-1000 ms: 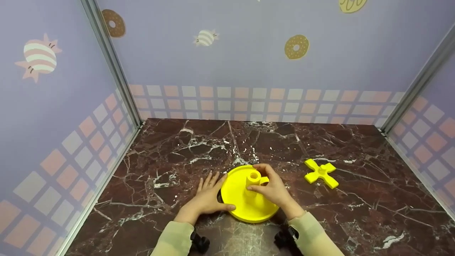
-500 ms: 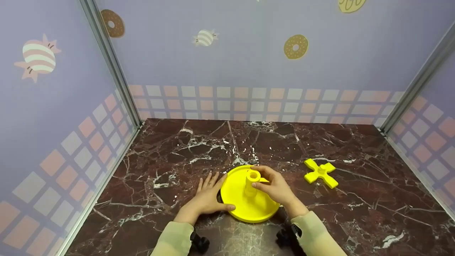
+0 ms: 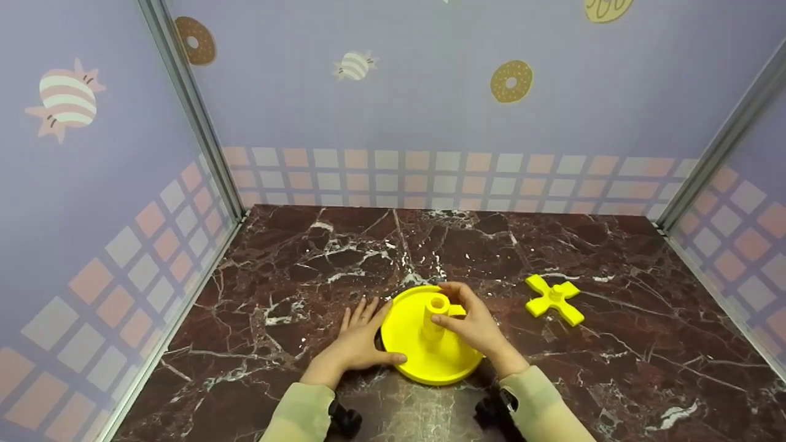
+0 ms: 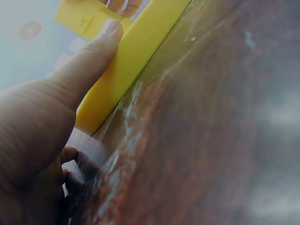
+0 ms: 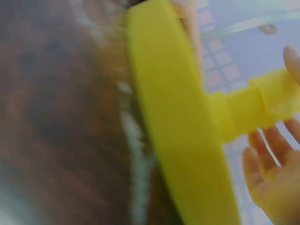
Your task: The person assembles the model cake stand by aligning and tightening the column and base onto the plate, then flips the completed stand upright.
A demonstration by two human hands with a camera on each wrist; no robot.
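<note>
A round yellow dish (image 3: 408,353) with a raised rim lies on the table, and a hollow yellow tube (image 3: 432,322) stands upright at its middle. A short yellow tab (image 3: 457,310) sticks out from the tube's side. My right hand (image 3: 478,328) pinches the tube, thumb at the front, fingers partly hidden behind it. In the right wrist view the tube (image 5: 276,93) appears as a wider sleeve over a narrower post. My left hand (image 3: 356,344) rests at the dish's left side, its thumb over the rim (image 4: 117,70) and its other fingers spread out straight.
To the right, a yellow four-armed cross (image 3: 556,299) with a short peg on top lies on the dark marbled table (image 3: 344,245). Patterned panels (image 3: 430,123) stand at the back and both sides.
My right hand shifts slightly to the right around the tube, then partly back, and the tab shows more again. My left hand and the dish stay in place.
</note>
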